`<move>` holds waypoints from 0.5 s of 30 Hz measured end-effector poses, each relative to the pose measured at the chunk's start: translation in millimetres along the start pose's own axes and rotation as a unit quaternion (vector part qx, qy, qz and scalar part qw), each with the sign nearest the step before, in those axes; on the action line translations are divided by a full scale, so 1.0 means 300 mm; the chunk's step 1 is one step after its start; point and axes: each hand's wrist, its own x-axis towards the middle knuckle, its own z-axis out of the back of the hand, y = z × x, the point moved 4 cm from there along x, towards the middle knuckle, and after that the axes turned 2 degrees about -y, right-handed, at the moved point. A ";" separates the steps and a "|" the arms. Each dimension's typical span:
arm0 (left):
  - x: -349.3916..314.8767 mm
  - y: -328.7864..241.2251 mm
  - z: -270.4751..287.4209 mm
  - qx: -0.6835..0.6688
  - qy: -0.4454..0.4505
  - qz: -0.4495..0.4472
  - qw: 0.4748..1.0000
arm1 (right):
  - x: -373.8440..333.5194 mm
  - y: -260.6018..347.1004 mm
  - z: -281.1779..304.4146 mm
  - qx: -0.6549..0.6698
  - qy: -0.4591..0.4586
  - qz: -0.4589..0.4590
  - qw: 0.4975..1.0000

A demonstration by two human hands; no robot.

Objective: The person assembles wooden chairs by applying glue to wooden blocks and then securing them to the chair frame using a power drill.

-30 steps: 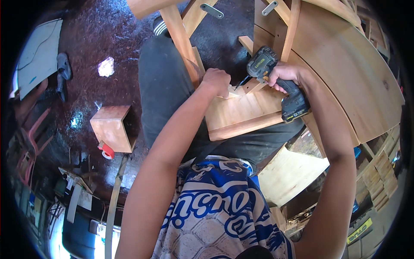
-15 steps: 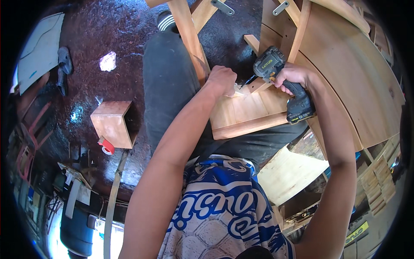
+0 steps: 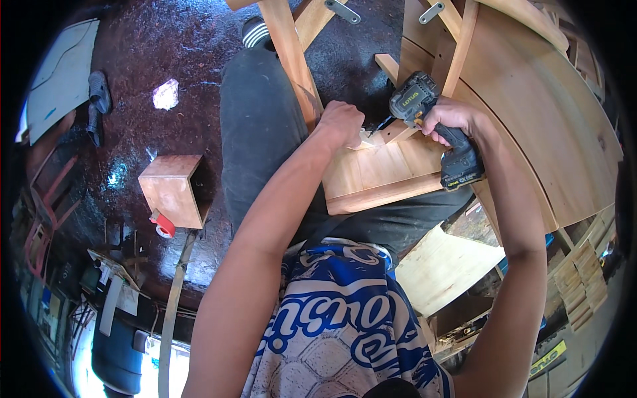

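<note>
In my right hand (image 3: pixel 448 119) is a dark cordless drill (image 3: pixel 414 99), its grip wrapped by my fingers and its battery end toward me. The thin bit (image 3: pixel 385 123) points left, its tip near a small pale wooden piece (image 3: pixel 364 141). My left hand (image 3: pixel 342 123) is closed on that piece, with the fingertips mostly hidden. Both hands are over a wooden panel (image 3: pixel 378 171) with a thick front edge, lying across my lap. A short wooden rail (image 3: pixel 401 131) with dark holes sits beneath the drill.
Wooden legs (image 3: pixel 292 60) with metal brackets (image 3: pixel 343 11) rise ahead of me. A large curved wooden panel (image 3: pixel 551 113) fills the right side. On the floor at left are a wooden box (image 3: pixel 171 186), a red tape roll (image 3: pixel 162 224) and dark slippers (image 3: pixel 99 93).
</note>
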 end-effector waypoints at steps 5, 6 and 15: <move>0.002 0.002 -0.002 0.000 -0.003 -0.002 1.000 | 0.002 0.007 0.000 0.000 0.003 0.003 1.000; 0.001 0.001 0.001 -0.002 -0.007 -0.005 1.000 | 0.003 0.008 0.001 0.000 0.003 0.002 1.000; -0.001 0.001 -0.005 0.002 -0.012 -0.011 1.000 | 0.018 0.005 0.002 0.000 0.002 -0.014 1.000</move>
